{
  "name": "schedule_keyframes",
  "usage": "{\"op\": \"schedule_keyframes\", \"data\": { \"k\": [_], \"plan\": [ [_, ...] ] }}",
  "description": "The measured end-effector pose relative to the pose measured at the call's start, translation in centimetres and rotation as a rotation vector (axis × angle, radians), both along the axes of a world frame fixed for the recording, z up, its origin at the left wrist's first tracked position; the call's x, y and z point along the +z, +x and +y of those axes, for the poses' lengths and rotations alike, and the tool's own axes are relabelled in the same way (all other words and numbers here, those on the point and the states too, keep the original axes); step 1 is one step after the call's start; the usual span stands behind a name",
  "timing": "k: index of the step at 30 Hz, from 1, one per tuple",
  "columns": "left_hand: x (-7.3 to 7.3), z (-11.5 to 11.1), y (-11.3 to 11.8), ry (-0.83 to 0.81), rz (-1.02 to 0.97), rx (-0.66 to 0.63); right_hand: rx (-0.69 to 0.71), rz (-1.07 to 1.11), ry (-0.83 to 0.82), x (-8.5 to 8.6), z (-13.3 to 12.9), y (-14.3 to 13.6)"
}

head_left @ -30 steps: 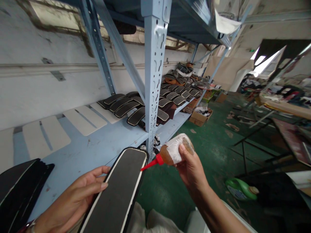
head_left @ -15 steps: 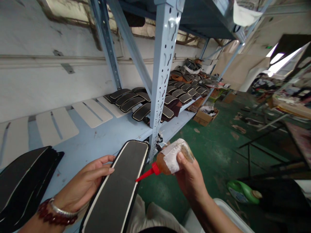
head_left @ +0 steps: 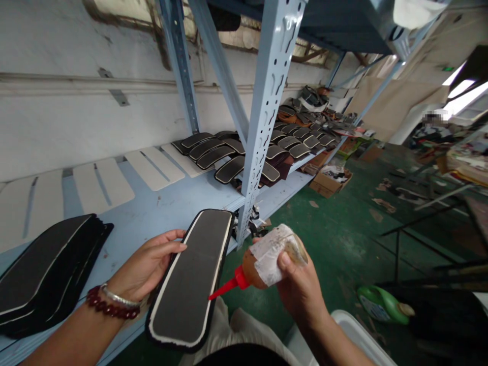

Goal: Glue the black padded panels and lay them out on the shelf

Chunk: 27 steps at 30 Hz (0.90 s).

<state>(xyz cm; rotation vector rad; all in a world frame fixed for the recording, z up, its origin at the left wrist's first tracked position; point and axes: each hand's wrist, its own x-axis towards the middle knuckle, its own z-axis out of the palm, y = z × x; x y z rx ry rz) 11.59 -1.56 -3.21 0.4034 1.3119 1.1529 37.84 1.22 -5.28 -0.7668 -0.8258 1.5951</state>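
My left hand (head_left: 154, 262) grips the left edge of a long dark panel (head_left: 192, 274), thumb on top near the pale line that runs round its border. The panel is tilted in front of me, and its whole outline shows. In my right hand (head_left: 299, 279) is a bottle (head_left: 267, 256) of amber liquid, wrapped in whitish tape. Its red nozzle (head_left: 224, 288) points down to the left, and the tip is at the pale line on the panel's right edge. A stack of dark panels (head_left: 49, 269) lies at the left.
Pale flat pieces (head_left: 154, 168) lie along the back of the blue shelf (head_left: 148, 208). A perforated blue post (head_left: 267, 101) stands ahead, with many dark panels behind it. A green container (head_left: 383, 305) is at lower right.
The panel has shifted away from me, so its near end now shows. The nozzle tip has moved down along its right edge. The view has turned slightly left.
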Motion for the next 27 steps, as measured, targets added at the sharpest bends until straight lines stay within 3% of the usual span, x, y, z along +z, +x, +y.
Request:
{"op": "schedule_keyframes", "data": {
  "k": [13,21,27],
  "plan": [
    [-1.2,0.2,-1.3,0.062,-0.048,0.181,0.054,0.070,0.046,-0.3,-0.7,0.0],
    [-2.6,-0.4,-0.4,-0.052,-0.223,0.437,-0.151,0.109,0.066,-0.5,0.5,0.7],
    [-3.1,-0.9,1.8,0.006,-0.343,0.626,-0.287,0.121,0.070,-0.9,1.2,1.2]
  ]
}}
